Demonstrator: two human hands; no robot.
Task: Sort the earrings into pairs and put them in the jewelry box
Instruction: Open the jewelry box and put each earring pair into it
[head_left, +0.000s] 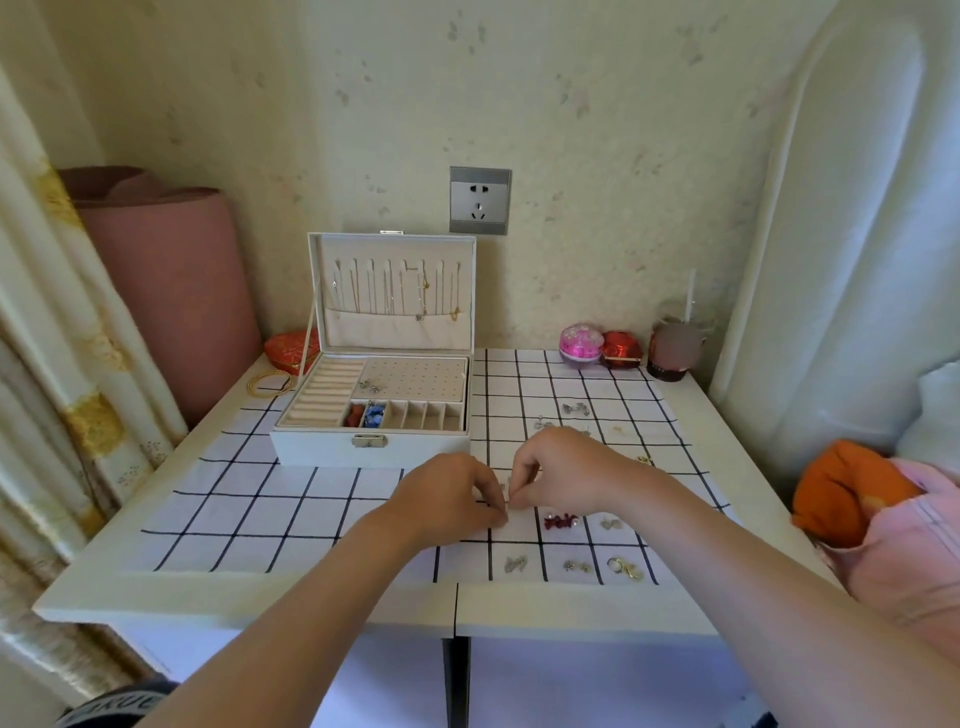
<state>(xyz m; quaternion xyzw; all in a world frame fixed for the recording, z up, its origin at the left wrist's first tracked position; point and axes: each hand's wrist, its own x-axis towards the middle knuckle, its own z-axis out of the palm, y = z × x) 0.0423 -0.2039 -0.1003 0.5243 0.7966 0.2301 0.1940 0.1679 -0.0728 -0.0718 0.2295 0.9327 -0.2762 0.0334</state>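
Head view: the jewelry box (322, 448) stands open at the far left of the surface (311, 597), its lid upright with thin chains (415, 291) hanging inside. The near row of compartments holds red earrings (355, 414) in the leftmost slot and blue earrings (374, 414) in the next. A silver pair (370, 385) sits on the perforated panel behind. Near the box, the left grip (447, 501) and right grip (561, 475) meet fingertip to fingertip, pinching a small silver earring (502, 488). Loose earrings (560, 521) lie scattered on the checked cloth (234, 514) at right.
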